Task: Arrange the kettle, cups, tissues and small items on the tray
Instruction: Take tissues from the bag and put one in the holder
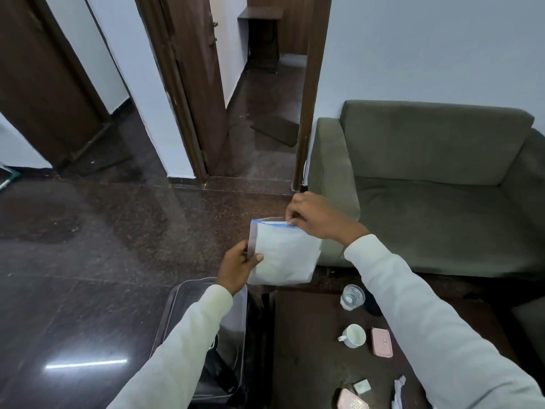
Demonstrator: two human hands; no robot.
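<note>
I hold a clear plastic pack of white tissues (284,253) in the air, in front of me, above the floor. My left hand (237,267) grips its lower left corner. My right hand (314,216) pinches the blue-striped top edge. Below on the dark table (309,349) stand a white cup (354,335) and a clear glass (352,296). A pink case (382,342) lies beside the cup. At the near edge lie a pink patterned item (351,401), a small square packet (362,386) and a crumpled white wrapper (398,392).
A clear plastic bin (233,308) with a dark object inside stands left of the table, partly under my left arm. A green sofa (427,187) sits behind the table on the right. Dark polished floor (103,246) stretches left; an open doorway (265,113) lies ahead.
</note>
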